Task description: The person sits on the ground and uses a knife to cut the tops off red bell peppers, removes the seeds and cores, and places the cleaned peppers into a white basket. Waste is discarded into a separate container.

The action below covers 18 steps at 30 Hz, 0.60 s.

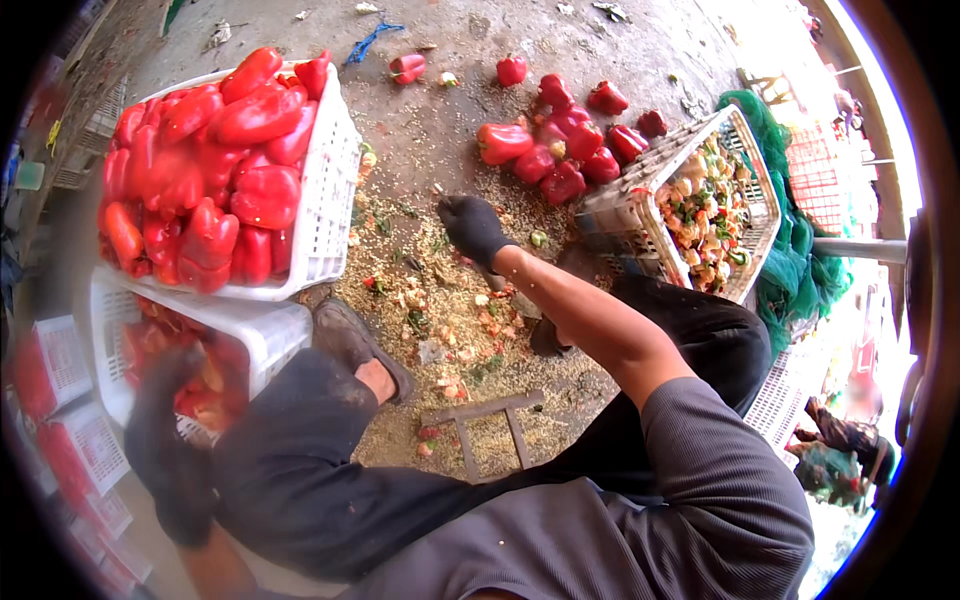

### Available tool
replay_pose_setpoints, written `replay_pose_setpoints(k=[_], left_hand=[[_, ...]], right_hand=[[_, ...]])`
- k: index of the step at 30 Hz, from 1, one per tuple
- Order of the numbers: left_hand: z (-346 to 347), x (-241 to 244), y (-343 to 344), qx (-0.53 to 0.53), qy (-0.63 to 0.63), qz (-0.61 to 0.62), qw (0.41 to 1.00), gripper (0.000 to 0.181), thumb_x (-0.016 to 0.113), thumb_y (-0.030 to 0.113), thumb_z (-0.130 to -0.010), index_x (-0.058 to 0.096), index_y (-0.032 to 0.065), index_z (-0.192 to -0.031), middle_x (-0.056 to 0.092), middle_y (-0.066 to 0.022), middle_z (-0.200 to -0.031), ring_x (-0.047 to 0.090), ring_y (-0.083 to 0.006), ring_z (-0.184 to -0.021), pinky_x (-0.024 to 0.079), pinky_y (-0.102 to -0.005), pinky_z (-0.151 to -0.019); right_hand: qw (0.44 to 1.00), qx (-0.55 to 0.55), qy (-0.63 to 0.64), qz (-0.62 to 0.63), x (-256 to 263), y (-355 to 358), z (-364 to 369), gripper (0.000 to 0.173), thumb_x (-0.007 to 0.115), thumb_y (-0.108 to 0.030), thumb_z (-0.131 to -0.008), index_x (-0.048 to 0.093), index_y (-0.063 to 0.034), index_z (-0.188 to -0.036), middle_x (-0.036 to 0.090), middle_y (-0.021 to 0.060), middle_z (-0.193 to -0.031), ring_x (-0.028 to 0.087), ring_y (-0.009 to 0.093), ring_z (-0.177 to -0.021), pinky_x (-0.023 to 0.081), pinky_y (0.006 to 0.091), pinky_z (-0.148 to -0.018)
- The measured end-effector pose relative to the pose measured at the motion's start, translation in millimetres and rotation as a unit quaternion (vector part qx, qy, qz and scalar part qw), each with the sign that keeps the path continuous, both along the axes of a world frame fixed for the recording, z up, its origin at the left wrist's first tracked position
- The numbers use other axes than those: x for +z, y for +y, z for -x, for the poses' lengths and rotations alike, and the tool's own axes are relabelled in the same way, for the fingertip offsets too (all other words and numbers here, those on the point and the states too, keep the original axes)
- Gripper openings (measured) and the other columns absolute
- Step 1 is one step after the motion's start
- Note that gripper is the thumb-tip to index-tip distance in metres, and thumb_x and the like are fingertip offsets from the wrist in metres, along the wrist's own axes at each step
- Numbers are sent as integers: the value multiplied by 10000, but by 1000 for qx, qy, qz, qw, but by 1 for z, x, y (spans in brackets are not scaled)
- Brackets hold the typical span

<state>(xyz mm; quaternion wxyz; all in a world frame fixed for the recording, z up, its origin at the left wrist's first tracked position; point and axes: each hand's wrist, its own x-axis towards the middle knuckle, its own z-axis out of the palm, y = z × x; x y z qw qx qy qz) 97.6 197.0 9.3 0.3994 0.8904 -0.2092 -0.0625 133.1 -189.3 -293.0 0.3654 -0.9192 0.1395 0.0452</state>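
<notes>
My right hand (471, 226), in a black glove, is held above the littered floor with curled fingers. A small slim object (439, 190) juts from the fingertips; its kind is unclear. Red bell peppers (564, 142) lie in a loose heap just beyond this hand. My left hand (169, 442), also black-gloved, is motion-blurred at the mouth of a tilted white plastic crate (279, 330). Red pepper pieces (214, 386) lie inside that crate. Whether the left fingers grip anything cannot be made out. Above it a second white crate (324, 180) is heaped with whole red peppers (217, 150).
At right, a tipped crate (637, 202) holds pepper cores and stems (705, 210), beside green netting (780, 300). Seeds and scraps (442, 322) cover the floor between my feet. A small frame (484, 412) lies near my legs. More crates (82, 442) line the left edge.
</notes>
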Motion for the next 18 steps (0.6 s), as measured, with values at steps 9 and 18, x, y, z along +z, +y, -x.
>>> replay_pose_setpoints(k=[9, 18], left_hand=[[19, 7, -86, -188, -58, -201, 960, 432, 634, 348, -877, 642, 4, -1138, 670, -186, -1098, 645, -387, -1026, 510, -485, -909], [18, 14, -103, -132, -65, -206, 967, 412, 746, 317, -772, 675, 49, -1076, 677, -141, -1058, 654, -355, -971, 531, -452, -837]], right_hand=[[914, 243, -7, 326, -74, -167, -115, 494, 609, -232, -848, 466, -152, -1314, 647, 248, -1020, 674, 416, -828, 538, 504, -686], [959, 108, 12, 260, -93, -156, -113, 220, 588, -277, -862, 678, -76, -860, 689, 214, -812, 674, 412, -779, 534, 512, -712]])
